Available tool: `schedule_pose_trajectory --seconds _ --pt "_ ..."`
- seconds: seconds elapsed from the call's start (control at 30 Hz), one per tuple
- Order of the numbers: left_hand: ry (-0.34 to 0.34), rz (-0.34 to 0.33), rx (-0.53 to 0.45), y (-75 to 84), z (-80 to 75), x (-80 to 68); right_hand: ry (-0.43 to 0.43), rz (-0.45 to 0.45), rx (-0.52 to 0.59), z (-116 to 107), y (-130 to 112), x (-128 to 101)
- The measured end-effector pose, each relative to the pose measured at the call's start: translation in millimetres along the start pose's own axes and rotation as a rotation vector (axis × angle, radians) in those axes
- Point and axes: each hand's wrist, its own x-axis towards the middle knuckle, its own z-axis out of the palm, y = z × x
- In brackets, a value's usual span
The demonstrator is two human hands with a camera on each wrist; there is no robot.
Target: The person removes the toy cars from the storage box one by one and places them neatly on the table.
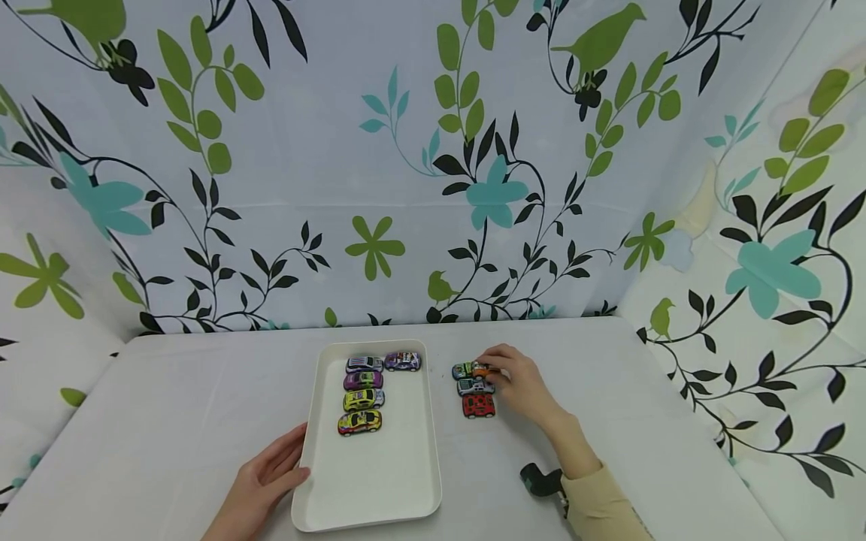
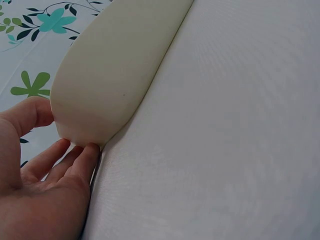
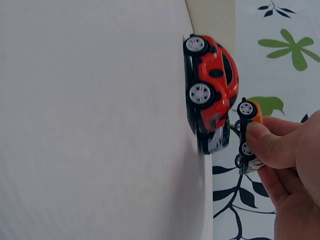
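Leafy bird-print curtain all around, white table (image 1: pixel 169 391) in the middle. From the head view, the right hand (image 1: pixel 517 383) sits at the far end of a short column of toy cars right of the white tray (image 1: pixel 406 481), with its fingertips pinching the small orange car (image 1: pixel 482 369); that car runs left-right, next to a greenish car (image 1: pixel 463 370), with a grey car (image 1: pixel 474 387) and the red car (image 1: pixel 478 406) lined up nearer. The tray lies to the left of that hand, long axis near-to-far, five cars parked in its far half. The left hand (image 1: pixel 260 488) rests loosely spread against the tray's near-left edge. Left wrist view: fingers (image 2: pixel 82 160) relaxed and touching the tray's corner (image 2: pixel 100 100); no cars visible here. Right wrist view: thumb and fingers (image 3: pixel 270 145) clamp the orange car (image 3: pixel 248 131), red car (image 3: pixel 210 87) just beside it. The grey one is mostly hidden behind the red, and the orange car's far side is covered by fingers.
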Motion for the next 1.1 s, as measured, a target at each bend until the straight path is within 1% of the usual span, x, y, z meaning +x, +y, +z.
schedule_pose_trajectory --seconds 0.17,0.47,0.63,0.83,1.1 --pt "-0.014 0.020 -0.008 -1.3 -0.4 -0.3 -0.002 0.042 0.000 -6 5 0" --pt "-0.023 0.028 -0.023 -2.1 -0.8 -0.3 0.010 0.077 -0.008 -12 18 -2" --pt "-0.018 0.018 -0.012 -2.7 -0.9 0.4 -0.002 0.078 -0.014 -13 24 -3" --pt "-0.003 -0.006 0.003 -0.9 0.1 0.3 -0.020 0.109 -0.005 -15 31 -5" --pt "-0.007 0.001 0.011 -1.8 -0.4 0.6 -0.010 0.089 0.019 -12 40 -8"
